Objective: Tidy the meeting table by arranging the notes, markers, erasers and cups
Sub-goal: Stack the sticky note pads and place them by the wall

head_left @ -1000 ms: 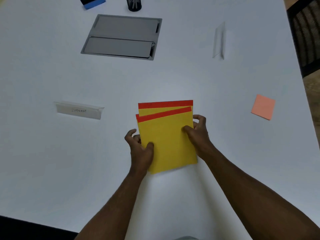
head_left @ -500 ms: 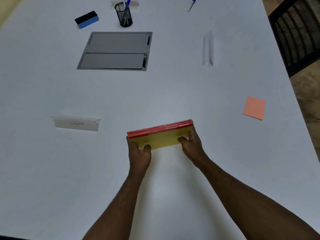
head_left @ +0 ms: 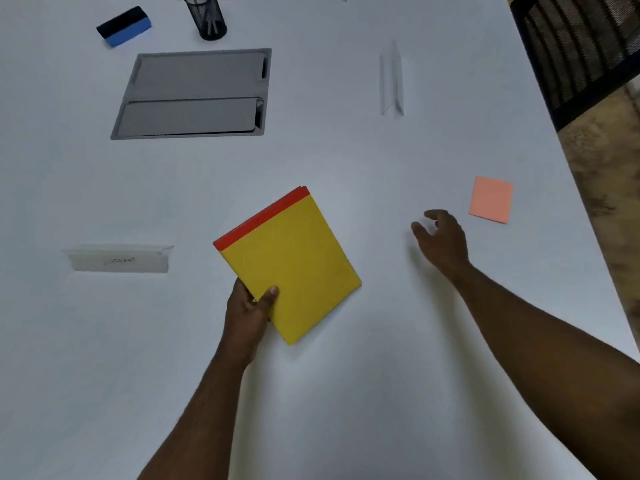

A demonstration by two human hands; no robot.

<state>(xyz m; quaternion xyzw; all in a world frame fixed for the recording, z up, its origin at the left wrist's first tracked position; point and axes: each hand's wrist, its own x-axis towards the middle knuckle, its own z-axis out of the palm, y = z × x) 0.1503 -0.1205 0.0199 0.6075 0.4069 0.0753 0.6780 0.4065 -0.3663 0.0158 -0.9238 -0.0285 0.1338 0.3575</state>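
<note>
A squared stack of yellow notepads with a red top band lies tilted near the middle of the white table. My left hand grips its lower left edge, thumb on top. My right hand hovers to the right of the pads, fingers loosely spread and holding nothing, a short way left of an orange sticky note pad. A blue and black eraser and a black mesh pen cup with pens stand at the far left.
A grey cable hatch is set into the table at the back. One clear name stand sits at the left, another at the back right. A black mesh chair stands past the table's right edge.
The fanned pads were stood on edge and squared between both hands. Now my right hand has let go and moved right toward the orange sticky notes; my left hand alone holds the stack, laid tilted.
</note>
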